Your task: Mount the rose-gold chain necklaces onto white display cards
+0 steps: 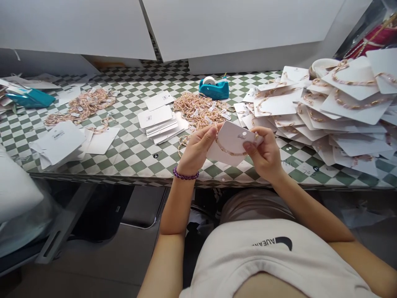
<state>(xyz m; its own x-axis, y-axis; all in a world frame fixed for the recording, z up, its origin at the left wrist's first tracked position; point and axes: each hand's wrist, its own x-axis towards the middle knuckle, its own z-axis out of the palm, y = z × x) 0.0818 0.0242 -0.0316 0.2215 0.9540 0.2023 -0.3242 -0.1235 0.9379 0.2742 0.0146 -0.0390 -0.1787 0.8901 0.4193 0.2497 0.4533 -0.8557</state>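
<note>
Two bare hands hold one white card (234, 136) between them. The left hand (198, 147) pinches its left edge; the right hand (266, 155) grips the right side, thumb pressed on the face. One beaded strand (231, 153), pink and gold, curves across this smooth, stiff card, running from the left fingers toward the right ones. One bracelet (185, 174) of round, glossy purple beads circles the left wrist.

Just beyond the left hand lies a tangled bead heap (194, 105) with small white tags (its strands overlap too much to count). Left of that hand sits one stack of flat, rectangular cards (158, 118).

Past the heap stands a teal tape dispenser (218, 90) of shiny plastic, one of two; the second dispenser (32, 98) is well off to the left. A second bead heap (93, 103) lies farther left of the left hand, with loose cards (63, 142) nearer the table edge. Right of the right hand spreads one broad pile of carded strands (338, 128), too layered to count. Everything rests on a green-and-white checked tablecloth (133, 163).
</note>
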